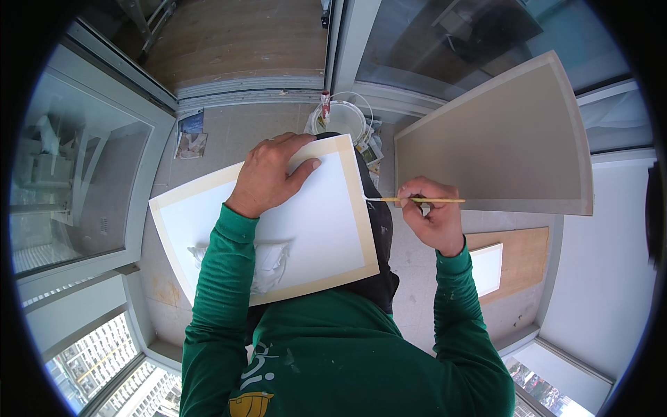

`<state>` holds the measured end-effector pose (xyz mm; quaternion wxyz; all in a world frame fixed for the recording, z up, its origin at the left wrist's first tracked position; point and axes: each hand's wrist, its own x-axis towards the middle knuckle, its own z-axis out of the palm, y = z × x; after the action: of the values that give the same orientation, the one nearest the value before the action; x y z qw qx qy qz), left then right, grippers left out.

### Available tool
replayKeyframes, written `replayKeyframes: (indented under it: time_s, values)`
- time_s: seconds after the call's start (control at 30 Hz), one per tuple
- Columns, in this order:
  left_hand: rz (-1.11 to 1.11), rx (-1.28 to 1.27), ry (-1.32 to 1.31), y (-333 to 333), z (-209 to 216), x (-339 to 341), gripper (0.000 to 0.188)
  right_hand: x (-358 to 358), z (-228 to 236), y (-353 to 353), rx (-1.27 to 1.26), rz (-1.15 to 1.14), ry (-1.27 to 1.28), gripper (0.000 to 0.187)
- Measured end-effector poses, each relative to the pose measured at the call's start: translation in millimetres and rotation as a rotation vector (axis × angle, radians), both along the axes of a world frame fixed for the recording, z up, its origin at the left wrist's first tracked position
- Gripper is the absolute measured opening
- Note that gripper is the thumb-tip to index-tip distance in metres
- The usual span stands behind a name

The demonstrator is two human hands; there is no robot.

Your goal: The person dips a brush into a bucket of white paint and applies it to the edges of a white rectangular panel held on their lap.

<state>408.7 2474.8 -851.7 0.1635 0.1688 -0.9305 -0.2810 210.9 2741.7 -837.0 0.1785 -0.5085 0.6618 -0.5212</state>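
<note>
A white panel [321, 208] with a tan border rests on my lap, tilted. My left hand [272, 170] is closed over its far edge, with the thumb on the white face; the other fingertips are partly out of sight. In my right hand [432, 217] is a thin paintbrush [448, 201] with a yellow handle, pinched between thumb and fingers. Its white tip points left and meets the panel's right edge, or comes very close. A crumpled white cloth [271, 264] lies on the panel's near part, partly covered by my left forearm.
Beyond the panel stands a white bucket [345, 119] with a red-and-white handled tool in it. A large beige panel [500, 142] leans at the right. A small white panel [486, 270] lies on a brown board [528, 254]. Glass doors [83, 160] border the left.
</note>
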Motion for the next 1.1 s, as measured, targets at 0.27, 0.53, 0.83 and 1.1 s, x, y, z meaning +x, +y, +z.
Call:
replayKeyframes:
  time_s: [0.27, 0.53, 0.83, 1.1]
  values:
    - [0.006, -0.007, -0.009, 0.9, 1.8, -0.3, 0.037, 0.5, 3.3, 3.6, 0.011, 0.013, -0.008, 0.017]
    - [0.005, 0.003, -0.009, 0.8, 2.5, -0.2, 0.036, 1.2, 2.6, -0.8, -0.033, -0.051, 0.016, 0.016]
    - [0.006, 0.014, -0.011, 1.2, 3.2, 0.4, 0.037, 4.0, 6.3, 1.7, 0.015, 0.003, 0.020, 0.017]
    - [0.006, 0.015, -0.012, 0.9, 2.6, 0.5, 0.037, 3.9, 7.0, 0.8, -0.007, -0.020, -0.001, 0.017]
